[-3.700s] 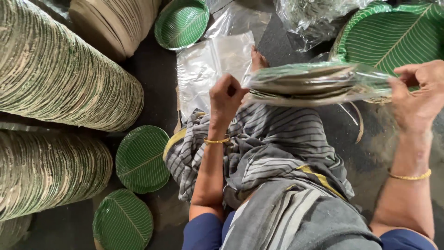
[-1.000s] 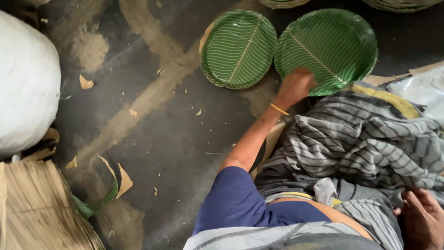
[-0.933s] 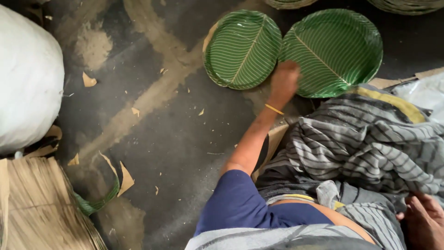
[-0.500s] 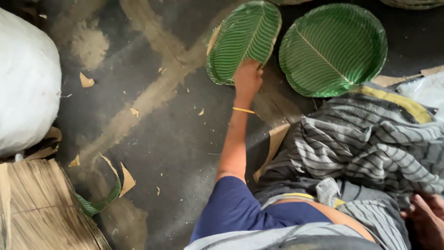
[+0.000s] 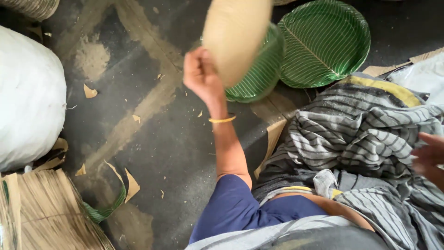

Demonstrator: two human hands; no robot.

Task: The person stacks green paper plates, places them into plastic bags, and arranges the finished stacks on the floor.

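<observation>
Left hand (image 5: 200, 74) lifting green plate stack (image 5: 245, 51).
Fingers clenching its rim, just left of the flat green plate (image 5: 326, 44); right hand (image 5: 428, 155) fingers: can't tell.

A large white sack (image 5: 27, 97) sits on a dark, dusty floor (image 5: 138, 139) scattered with tan paper scraps (image 5: 132, 185). A stack of tan sheets (image 5: 41, 213) lies nearby. Striped grey cloth (image 5: 360, 139) drapes alongside.

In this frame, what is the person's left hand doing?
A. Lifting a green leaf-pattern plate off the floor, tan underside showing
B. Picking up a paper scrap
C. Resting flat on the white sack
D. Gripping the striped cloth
A: the left hand grips the rim of a raised, tilted green plate, its tan underside facing the camera, beside a second plate lying on the floor.
</observation>
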